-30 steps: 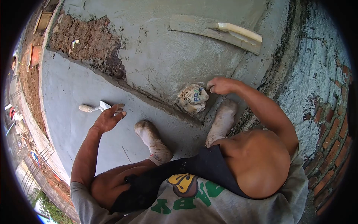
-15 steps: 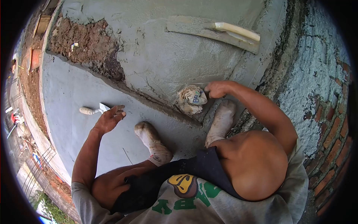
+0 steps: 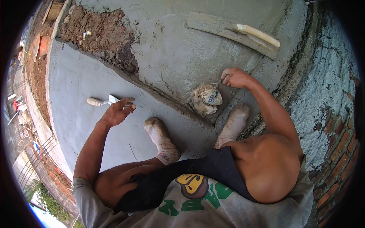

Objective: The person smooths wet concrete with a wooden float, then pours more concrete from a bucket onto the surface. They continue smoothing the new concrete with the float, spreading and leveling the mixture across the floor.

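Note:
Over the grey cement slab, my left hand [image 3: 118, 111] is held with its fingers apart and nothing in it. It partly covers the blade of a small trowel [image 3: 97, 102], whose handle points left. A crumpled, cement-stained bag [image 3: 207, 98] with blue letters lies on the wet cement in front of my feet. Above and right of the bag, apart from it, is my right hand [image 3: 235, 78], its fingers curled together; whether they hold anything is too small to tell. Farther forward lies a long float [image 3: 234, 35] with a pale handle, flat on the cement.
My feet in stained socks [image 3: 161, 140] [image 3: 234, 123] rest on the slab. A raised cement edge runs diagonally in front of them. A patch of brown soil [image 3: 99, 36] lies at the upper left. A brick wall [image 3: 338, 163] with rough mortar stands at the right.
My right hand has moved up and away from the bag, which it was beside or touching before. The whole view has shifted slightly, while the trowel and float lie as before.

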Available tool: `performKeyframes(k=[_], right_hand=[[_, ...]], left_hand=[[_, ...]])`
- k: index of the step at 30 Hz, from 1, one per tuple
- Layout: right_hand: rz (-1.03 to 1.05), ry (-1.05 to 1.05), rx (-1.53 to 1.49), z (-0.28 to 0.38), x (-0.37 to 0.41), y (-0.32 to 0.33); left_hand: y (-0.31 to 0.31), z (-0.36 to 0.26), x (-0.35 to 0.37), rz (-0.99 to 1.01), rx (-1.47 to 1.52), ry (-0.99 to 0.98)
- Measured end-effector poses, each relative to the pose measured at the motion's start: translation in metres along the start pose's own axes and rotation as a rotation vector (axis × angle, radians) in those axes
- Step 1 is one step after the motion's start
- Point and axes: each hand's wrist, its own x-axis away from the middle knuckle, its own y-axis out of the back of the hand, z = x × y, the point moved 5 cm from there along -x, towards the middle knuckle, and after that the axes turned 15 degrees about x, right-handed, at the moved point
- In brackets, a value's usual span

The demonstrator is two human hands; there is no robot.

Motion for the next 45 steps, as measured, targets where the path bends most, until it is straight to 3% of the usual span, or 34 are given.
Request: performKeyframes(k=[2,4,8,11,14,16,20,23,25,28,31,34,37,40,43,45], right_hand=[[-0.121,0.016,-0.007,0.017,0.024,0.026],[-0.115,0.172,0.280,0.057,0.056,0.026],[0.048,0.443,0.582,0.137,0.102,0.019],[0.351,0.359,0.703,0.185,0.104,0.020],[0.371,0.149,0.513,0.227,0.069,-0.007],[0.478,-0.017,0.448,0.222,0.041,-0.059],[0.234,-0.353,0.174,0.173,0.010,-0.129],[0.145,-0.502,0.049,0.139,0.006,-0.141],[0.084,-0.545,-0.009,0.150,0.018,-0.130],[0.173,-0.076,0.349,0.184,0.033,-0.104],[0.246,0.120,0.792,0.199,0.047,-0.102],[0.016,0.354,0.870,0.160,0.034,-0.103],[0.112,0.315,0.907,0.154,0.030,-0.095],[0.048,0.394,0.960,0.160,0.023,-0.096],[0.251,0.203,0.970,0.189,0.040,-0.086],[-0.080,0.346,1.176,0.194,0.048,-0.083]], left_hand=[[0.004,0.000,-0.001,-0.005,0.017,-0.004],[0.006,0.005,-0.006,0.004,0.026,0.012],[0.017,-0.004,-0.013,-0.043,-0.159,-0.125],[0.031,-0.034,-0.015,-0.082,-0.172,-0.192],[0.046,-0.062,-0.019,-0.218,-0.140,-0.445],[0.049,-0.067,-0.024,-0.290,-0.146,-0.602],[0.055,-0.068,-0.024,-0.354,-0.009,-0.643],[0.046,-0.053,-0.038,-0.306,0.158,-0.601],[0.043,-0.047,-0.046,-0.301,0.176,-0.585],[0.037,-0.051,-0.050,-0.290,0.248,-0.581],[0.032,-0.070,-0.046,-0.259,0.230,-0.724],[0.030,-0.078,-0.044,-0.331,0.236,-0.803],[0.027,-0.070,-0.040,-0.327,0.286,-0.777],[0.017,-0.056,-0.033,-0.300,0.320,-0.690],[0.004,-0.044,-0.034,-0.285,0.326,-0.658],[-0.002,-0.042,-0.032,-0.288,0.359,-0.650]])
